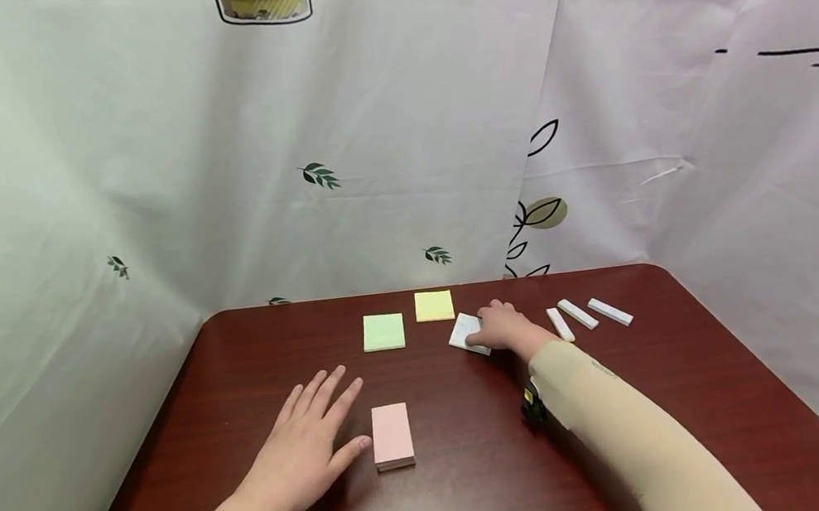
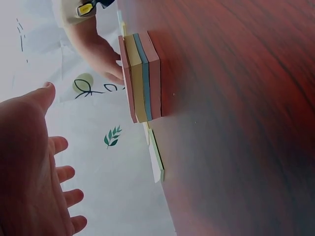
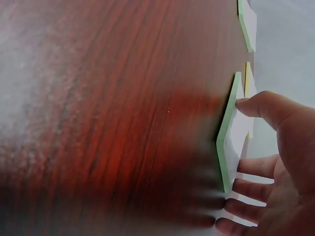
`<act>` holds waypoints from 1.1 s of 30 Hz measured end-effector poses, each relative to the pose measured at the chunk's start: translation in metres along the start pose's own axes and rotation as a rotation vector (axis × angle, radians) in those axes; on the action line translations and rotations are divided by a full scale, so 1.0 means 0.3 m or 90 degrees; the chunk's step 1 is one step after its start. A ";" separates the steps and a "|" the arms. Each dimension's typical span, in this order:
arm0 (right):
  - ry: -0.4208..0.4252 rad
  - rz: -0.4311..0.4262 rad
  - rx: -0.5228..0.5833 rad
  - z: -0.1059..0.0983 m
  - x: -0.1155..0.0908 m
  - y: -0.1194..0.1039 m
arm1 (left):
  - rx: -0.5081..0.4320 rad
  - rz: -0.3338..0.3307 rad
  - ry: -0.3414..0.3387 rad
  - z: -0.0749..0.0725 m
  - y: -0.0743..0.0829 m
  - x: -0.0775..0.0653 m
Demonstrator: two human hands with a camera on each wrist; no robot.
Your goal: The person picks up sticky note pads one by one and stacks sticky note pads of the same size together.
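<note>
In the head view, my right hand (image 1: 503,327) reaches over a pale sticky note pad (image 1: 465,334) at the far side of the table. The right wrist view shows the pad's green edge (image 3: 227,132); the thumb touches its top, and the fingers are at another side, so the hand grips it across. My left hand (image 1: 308,445) is spread with straight fingers and holds nothing. Just right of its thumb stands a pink-topped stack of sticky note pads (image 1: 392,434). From the side, the stack (image 2: 141,78) has pink, yellow and blue layers.
A light green pad (image 1: 383,332) and a yellow pad (image 1: 433,305) lie near the table's back edge. Several narrow white strips (image 1: 578,314) are right of my right hand. A printed white cloth (image 1: 396,124) hangs behind the dark red table (image 1: 479,490).
</note>
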State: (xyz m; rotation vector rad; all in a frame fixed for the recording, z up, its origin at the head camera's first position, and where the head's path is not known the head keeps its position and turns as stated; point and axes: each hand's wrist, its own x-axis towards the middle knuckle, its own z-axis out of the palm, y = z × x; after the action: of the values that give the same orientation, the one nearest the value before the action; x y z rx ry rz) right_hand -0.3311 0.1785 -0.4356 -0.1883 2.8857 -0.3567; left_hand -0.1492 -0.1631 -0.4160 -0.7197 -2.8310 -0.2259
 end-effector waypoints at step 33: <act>-0.061 0.007 0.237 -0.030 -0.098 0.075 | -0.018 -0.006 0.006 0.009 -0.005 0.009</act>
State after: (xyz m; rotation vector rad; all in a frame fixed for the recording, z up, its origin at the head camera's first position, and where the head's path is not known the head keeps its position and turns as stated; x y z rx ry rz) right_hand -0.3071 0.2067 -0.4267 -0.1205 2.6649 -0.8453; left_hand -0.1527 -0.1627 -0.4181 -0.7090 -2.8285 -0.2697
